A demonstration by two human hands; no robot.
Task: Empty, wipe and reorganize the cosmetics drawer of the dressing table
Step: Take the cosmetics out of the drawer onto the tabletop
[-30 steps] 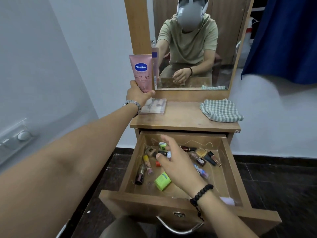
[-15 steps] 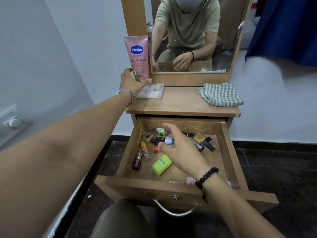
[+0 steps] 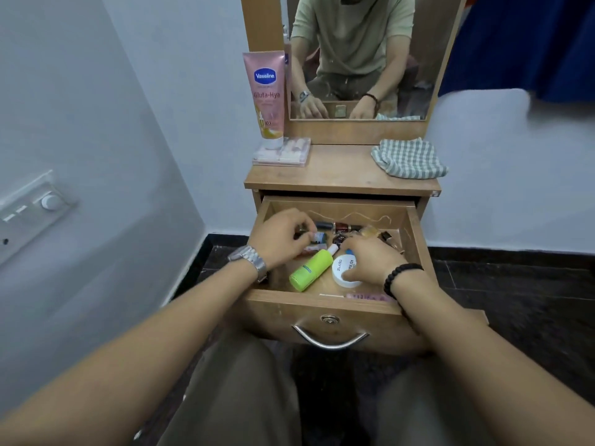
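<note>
While the wooden drawer (image 3: 325, 309) of the dressing table is standing pulled out, both hands are reaching down into it. The left hand (image 3: 278, 238), wearing a metal watch at the wrist, is curling its fingers around a small bottle with a blue-and-white label (image 3: 319, 236) near the back left of the drawer. The right hand (image 3: 370, 260), wearing a black bead bracelet, is gripping a round white jar with printed lettering on its lid (image 3: 344, 268), its fingers wrapping the jar's right side. Just left of the jar, a lime-green plastic bottle with a white cap (image 3: 310, 268) is lying on its side on the drawer floor. Several small dark bottles (image 3: 341, 227) are lying along the back wall. On the wooden tabletop (image 3: 341, 170), a tall pink Vaseline tube (image 3: 265, 94) is standing upright at the back left corner, touching a flat clear plastic case with pale pink contents (image 3: 283, 151). A crumpled green-and-white checked cloth (image 3: 409, 157) is lying at the right. The mirror (image 3: 360, 56) above is reflecting the person's arms.
</note>
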